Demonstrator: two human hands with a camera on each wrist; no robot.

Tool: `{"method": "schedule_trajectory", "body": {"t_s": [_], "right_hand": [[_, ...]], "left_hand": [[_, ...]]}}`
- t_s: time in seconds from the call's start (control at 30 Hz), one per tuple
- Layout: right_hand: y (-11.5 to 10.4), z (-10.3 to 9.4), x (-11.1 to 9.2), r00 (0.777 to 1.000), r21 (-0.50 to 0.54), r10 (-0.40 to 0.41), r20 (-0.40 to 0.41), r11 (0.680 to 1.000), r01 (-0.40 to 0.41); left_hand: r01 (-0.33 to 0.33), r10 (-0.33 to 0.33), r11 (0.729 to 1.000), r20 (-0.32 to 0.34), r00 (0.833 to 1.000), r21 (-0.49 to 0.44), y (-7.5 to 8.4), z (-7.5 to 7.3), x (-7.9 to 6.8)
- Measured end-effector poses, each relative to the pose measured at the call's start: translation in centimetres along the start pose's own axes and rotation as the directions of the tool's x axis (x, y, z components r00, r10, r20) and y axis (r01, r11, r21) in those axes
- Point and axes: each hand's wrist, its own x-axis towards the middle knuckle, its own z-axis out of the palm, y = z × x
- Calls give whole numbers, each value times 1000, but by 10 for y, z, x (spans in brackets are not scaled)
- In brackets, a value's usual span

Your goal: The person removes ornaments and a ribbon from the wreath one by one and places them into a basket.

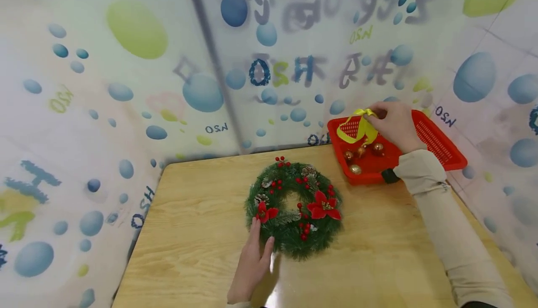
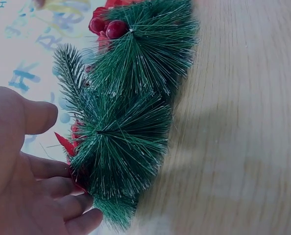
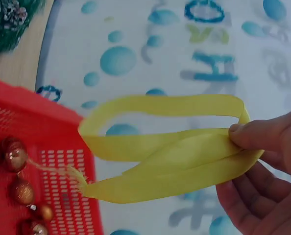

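Between the thumb and fingers of my right hand is a looped yellow ribbon, held up over the red basket. In the right wrist view a frayed end of the ribbon trails a thin thread toward the baubles. My left hand lies at the near left side of a green wreath, its fingers fairly straight and fingertips at a red flower. Red berries, pinecones and another red poinsettia decorate the wreath, which lies flat on the wooden table.
Several gold and copper baubles sit in the basket, at the table's back right corner. Walls covered in printed sheeting with blue and green bubbles close off the back and both sides. A dark band is at the right wrist.
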Motion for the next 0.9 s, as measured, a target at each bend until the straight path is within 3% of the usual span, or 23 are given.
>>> {"method": "schedule_trajectory", "body": {"t_s": [0.5, 0.7, 0.9], "right_hand": [[89, -19, -11, 978, -58, 209, 12, 976, -208], [100, -17, -15, 958, -40, 287, -17, 957, -287], [98, -9, -18, 955, -19, 295, -41, 955, -296]], "left_hand": [[-3, 3, 1000, 18, 1000, 18, -3, 6, -8], [-30, 31, 999, -8, 999, 34, -1, 4, -7], [-34, 35, 998, -32, 999, 47, 0, 0, -6]]}}
